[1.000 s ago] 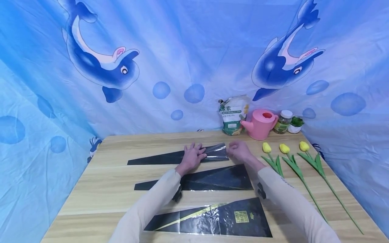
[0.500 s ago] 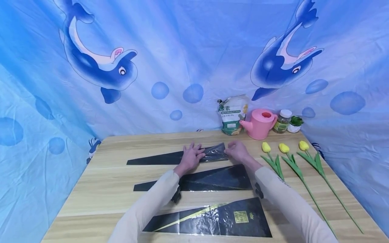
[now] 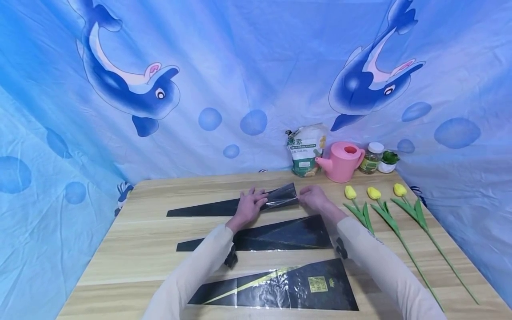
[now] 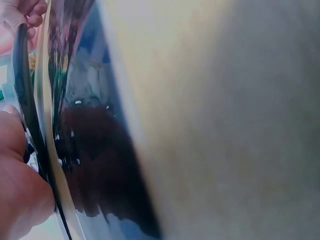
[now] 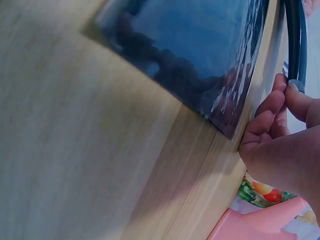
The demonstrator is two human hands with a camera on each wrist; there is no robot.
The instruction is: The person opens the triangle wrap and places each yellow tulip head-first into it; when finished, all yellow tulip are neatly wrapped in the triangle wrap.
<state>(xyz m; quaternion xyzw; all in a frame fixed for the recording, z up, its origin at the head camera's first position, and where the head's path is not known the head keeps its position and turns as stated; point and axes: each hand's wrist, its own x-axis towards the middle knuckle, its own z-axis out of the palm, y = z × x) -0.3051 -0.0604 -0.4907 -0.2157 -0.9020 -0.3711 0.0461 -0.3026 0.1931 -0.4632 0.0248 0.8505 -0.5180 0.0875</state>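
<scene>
Three black plastic flower sleeves lie across the wooden table (image 3: 132, 258). My left hand (image 3: 256, 201) grips the far sleeve (image 3: 212, 207) near its wide end, whose clear part (image 3: 282, 195) is lifted and creased off the table. My right hand (image 3: 307, 197) pinches that wide end's edge. In the left wrist view my left hand (image 4: 17, 190) holds the glossy sleeve (image 4: 85, 150). In the right wrist view my right hand's fingers (image 5: 275, 112) pinch a dark edge (image 5: 295, 45). The middle sleeve (image 3: 284, 235) and the near sleeve (image 3: 300, 286) lie flat under my forearms.
Three yellow tulips (image 3: 374, 209) lie on the table's right side. At the back right stand a fertiliser bag (image 3: 306, 149), a pink watering can (image 3: 343, 162), a jar (image 3: 372, 158) and a small potted plant (image 3: 389, 161). Blue dolphin cloth (image 3: 240, 66) surrounds the table.
The far sleeve's wide end has risen off the table and creased between my hands. Both hands stay at nearly the same spot.
</scene>
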